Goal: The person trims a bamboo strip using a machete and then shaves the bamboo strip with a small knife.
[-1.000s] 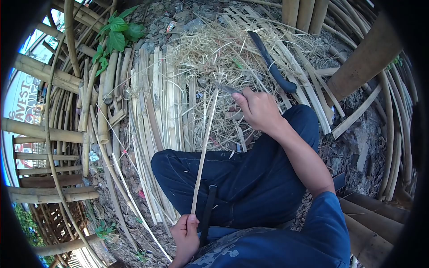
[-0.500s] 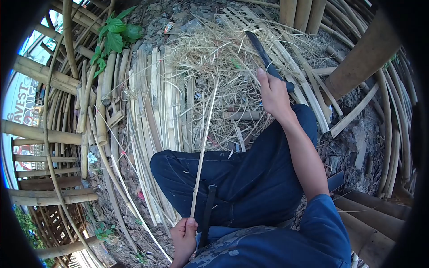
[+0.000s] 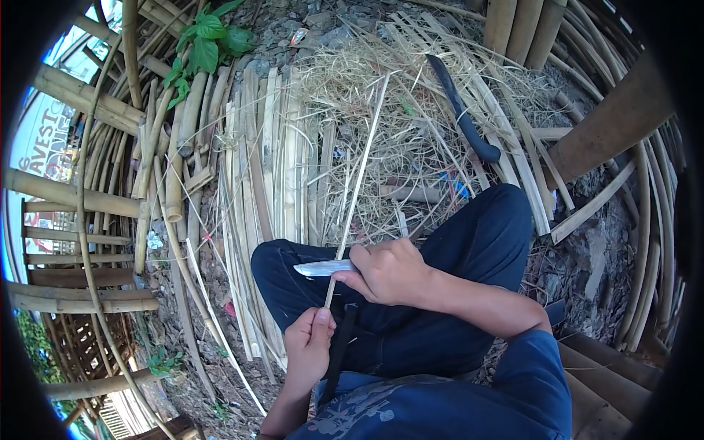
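Observation:
A long thin bamboo strip [image 3: 364, 161] slants up from between my legs toward the pile of shavings. Its lower end is pinched in my left hand [image 3: 309, 345], thumb along the strip. My right hand [image 3: 392, 270] is wrapped around a knife whose handle is hidden in the fist. The shiny knife blade [image 3: 323, 268] points left and lies across the strip, a little above my left hand. Beyond my right knee, a dark curved machete or sheath [image 3: 462, 110] rests on the shavings, touched by neither hand.
Split bamboo slats [image 3: 282, 169] lie side by side left of the curly shavings [image 3: 359, 81]. A thick bamboo post [image 3: 612, 121] leans at the right. Bamboo railings [image 3: 81, 194] stand at the left, near a leafy plant [image 3: 207, 48].
My right hand has come from beside the dark curved tool down to the strip, now with the knife showing in it. My left hand has risen slightly, still holding the strip.

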{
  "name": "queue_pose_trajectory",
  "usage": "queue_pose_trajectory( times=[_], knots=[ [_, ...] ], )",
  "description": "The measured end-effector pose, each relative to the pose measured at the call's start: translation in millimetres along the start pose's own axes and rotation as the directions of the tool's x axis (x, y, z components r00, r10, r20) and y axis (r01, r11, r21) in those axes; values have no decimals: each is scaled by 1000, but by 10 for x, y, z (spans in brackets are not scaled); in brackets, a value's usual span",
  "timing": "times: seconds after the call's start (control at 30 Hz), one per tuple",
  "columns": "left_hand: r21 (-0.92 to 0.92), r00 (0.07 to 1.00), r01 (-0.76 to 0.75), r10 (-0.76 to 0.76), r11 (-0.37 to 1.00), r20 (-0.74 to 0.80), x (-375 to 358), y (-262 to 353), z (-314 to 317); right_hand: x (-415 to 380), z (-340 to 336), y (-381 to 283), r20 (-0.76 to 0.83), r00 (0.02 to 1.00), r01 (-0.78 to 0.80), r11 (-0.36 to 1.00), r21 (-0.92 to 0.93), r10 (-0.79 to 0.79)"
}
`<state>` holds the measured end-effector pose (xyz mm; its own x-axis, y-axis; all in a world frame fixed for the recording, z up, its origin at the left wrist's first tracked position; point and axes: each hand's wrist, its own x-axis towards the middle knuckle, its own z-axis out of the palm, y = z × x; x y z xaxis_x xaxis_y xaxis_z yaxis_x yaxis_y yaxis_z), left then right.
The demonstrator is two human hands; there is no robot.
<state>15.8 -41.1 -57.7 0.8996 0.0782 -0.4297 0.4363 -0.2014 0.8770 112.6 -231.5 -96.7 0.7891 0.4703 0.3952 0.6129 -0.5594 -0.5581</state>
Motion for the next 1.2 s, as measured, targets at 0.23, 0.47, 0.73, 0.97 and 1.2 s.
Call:
queue_pose_trajectory(
  times=[0.23, 0.47, 0.73, 0.97, 1.2],
  knots=[
    [-54, 996, 86, -84, 995, 25, -47, 68, -67, 43, -155, 351, -116, 987, -127, 986, -107, 114],
    [81, 999, 37, -34, 996, -37, -102, 31, -53, 63, -103, 340, -169, 979, -123, 991, -48, 114],
    [156, 996, 48, -35, 987, -86, -225, 26, -110, 121, -338, 713, -209, 937, -300, 951, -75, 279],
    [105, 999, 47, -45, 993, -23, -277, -60, -120, 36, -195, 509, -160, 959, -236, 972, -2, 233],
    [208, 999, -18, 28, 978, -44, -319, -75, -158, 80, -297, 530, -140, 967, -219, 975, -39, 212]
  ],
)
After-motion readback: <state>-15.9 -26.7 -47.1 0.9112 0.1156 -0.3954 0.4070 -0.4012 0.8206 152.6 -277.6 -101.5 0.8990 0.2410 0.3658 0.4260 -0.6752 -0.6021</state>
